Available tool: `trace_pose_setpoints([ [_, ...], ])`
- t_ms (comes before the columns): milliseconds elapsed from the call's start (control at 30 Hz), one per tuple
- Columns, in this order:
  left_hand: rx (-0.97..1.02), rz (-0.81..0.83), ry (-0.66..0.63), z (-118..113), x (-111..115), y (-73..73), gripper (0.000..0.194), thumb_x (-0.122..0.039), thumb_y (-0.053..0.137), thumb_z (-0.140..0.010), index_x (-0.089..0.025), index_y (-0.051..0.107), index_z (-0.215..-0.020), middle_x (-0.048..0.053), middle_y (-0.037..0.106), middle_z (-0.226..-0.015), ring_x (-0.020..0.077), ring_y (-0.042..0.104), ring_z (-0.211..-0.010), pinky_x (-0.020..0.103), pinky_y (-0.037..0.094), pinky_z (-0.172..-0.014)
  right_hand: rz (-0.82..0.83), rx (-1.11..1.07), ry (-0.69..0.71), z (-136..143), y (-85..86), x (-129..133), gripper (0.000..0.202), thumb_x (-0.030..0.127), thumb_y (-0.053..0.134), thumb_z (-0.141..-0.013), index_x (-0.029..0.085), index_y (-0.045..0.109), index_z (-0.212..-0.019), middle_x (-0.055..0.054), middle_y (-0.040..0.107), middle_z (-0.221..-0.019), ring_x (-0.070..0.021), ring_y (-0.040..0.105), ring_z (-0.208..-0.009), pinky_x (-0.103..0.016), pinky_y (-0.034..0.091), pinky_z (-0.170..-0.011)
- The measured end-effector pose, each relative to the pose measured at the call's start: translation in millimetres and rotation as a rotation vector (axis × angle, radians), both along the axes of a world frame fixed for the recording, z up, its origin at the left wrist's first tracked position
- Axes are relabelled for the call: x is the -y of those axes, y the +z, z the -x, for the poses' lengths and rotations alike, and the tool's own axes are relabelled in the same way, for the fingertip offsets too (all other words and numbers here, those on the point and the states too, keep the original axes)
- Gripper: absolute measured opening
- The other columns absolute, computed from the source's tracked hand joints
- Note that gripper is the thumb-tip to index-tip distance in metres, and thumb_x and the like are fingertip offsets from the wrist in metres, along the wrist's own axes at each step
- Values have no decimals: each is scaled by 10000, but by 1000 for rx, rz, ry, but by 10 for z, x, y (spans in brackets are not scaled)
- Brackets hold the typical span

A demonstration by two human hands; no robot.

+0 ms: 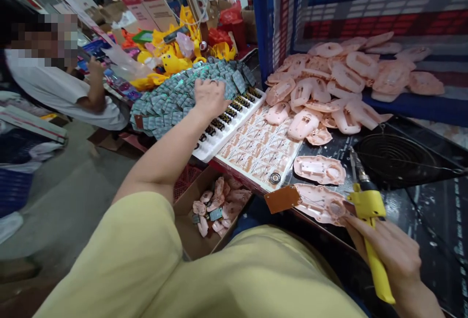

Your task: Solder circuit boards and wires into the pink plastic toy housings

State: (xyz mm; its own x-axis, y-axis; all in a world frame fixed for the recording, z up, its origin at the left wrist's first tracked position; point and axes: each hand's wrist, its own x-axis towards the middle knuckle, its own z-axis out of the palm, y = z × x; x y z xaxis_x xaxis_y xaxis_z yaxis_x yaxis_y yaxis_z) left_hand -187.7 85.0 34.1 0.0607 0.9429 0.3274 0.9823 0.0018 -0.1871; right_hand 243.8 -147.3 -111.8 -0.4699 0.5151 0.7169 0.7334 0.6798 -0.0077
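Note:
My left hand reaches over the edge of a heap of green circuit boards, beside a white foam tray holding rows of small black parts with yellow wires. What its curled fingertips hold, if anything, is hidden. My right hand grips a yellow glue gun whose metal nozzle points up and away. Its fingertips also touch the end of a pink plastic shell. A brown board lies at the shell's left end. Another open pink shell lies just behind it.
Pink shells are piled before a blue crate. A black coil lies right. Below the table edge, a cardboard box holds shells. Yellow toys stand behind the boards. A person in a white shirt is at left.

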Motion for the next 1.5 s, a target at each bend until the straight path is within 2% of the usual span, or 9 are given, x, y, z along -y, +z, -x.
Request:
trace_pose_setpoints([
  [133, -77, 169, -4, 174, 6, -125, 207, -303, 595, -891, -130, 709, -905, 128, 710, -996, 346, 535, -1134, 523, 284, -995, 38, -21, -32, 19, 29, -13, 352, 101, 737, -834, 199, 671, -1166, 50, 599, -638, -86, 514, -539, -243, 437, -601],
  [400, -165, 170, -105, 226, -48, -388, 277, -229, 460, -949, -131, 706, -867, 138, 710, -1004, 290, 524, -1088, 496, 287, -994, 111, 40, -6, -19, 299, -214, 317, 128, 718, -851, 219, 673, -1151, -3, 699, -814, -141, 650, -686, -262, 530, -733],
  [533, -153, 162, -92, 244, -24, -318, 299, -216, 445, -956, -102, 715, -895, 147, 714, -1016, 282, 532, -1093, 495, 292, -1004, 205, 45, -13, 10, 333, -605, 378, 226, 654, -912, 244, 615, -1287, -50, 727, -1050, -231, 700, -981, -345, 566, -895],
  [633, -22, 73, -78, 289, 66, -230, 324, -289, 467, -945, -108, 734, -916, 162, 721, -1020, 332, 550, -1112, 532, 304, -1008, 236, 37, 33, 80, 266, -928, 293, 315, 577, -961, 224, 626, -1235, -67, 727, -1068, -256, 694, -1025, -412, 572, -924],
  [900, 445, -150, -301, 466, 269, -46, 283, -424, 547, -909, -254, 764, -845, 76, 746, -902, 270, 651, -930, 447, 456, -955, 314, 113, 5, 109, 173, -1052, 290, 313, 503, -988, 198, 620, -1228, -81, 727, -1034, -207, 716, -827, -280, 523, -610],
  [1033, 712, -313, -494, 161, 441, 114, 284, -471, 637, -898, -241, 769, -797, 49, 736, -804, 205, 659, -814, 384, 501, -877, 310, 137, -20, 59, 229, -947, 291, 313, 532, -982, 196, 619, -1234, -104, 718, -1076, -251, 721, -897, -315, 542, -675],
  [1133, 945, -182, -625, -260, 610, 128, 346, -519, 689, -871, -194, 780, -794, 49, 729, -763, 171, 655, -733, 330, 520, -760, 297, 16, -27, 199, 395, -806, 309, 338, 590, -966, 199, 589, -1241, -100, 718, -1103, -230, 718, -953, -312, 566, -780],
  [1300, 1221, 137, -783, -1050, 938, -103, 363, -534, 723, -856, -182, 801, -817, 48, 735, -762, 150, 655, -685, 274, 514, -652, 332, -409, -39, 760, 720, -474, 367, 384, 730, -879, 235, 540, -1156, -92, 724, -1140, -196, 728, -949, -250, 571, -762],
  [1500, 1429, 212, -845, -1588, 1256, -366, 278, -480, 721, -883, -218, 812, -904, 47, 742, -830, 150, 673, -751, 280, 557, -704, 293, -589, -123, 1138, 674, -395, 449, 492, 780, -810, 250, 516, -1082, -48, 733, -1013, -210, 742, -877, -288, 607, -735],
])
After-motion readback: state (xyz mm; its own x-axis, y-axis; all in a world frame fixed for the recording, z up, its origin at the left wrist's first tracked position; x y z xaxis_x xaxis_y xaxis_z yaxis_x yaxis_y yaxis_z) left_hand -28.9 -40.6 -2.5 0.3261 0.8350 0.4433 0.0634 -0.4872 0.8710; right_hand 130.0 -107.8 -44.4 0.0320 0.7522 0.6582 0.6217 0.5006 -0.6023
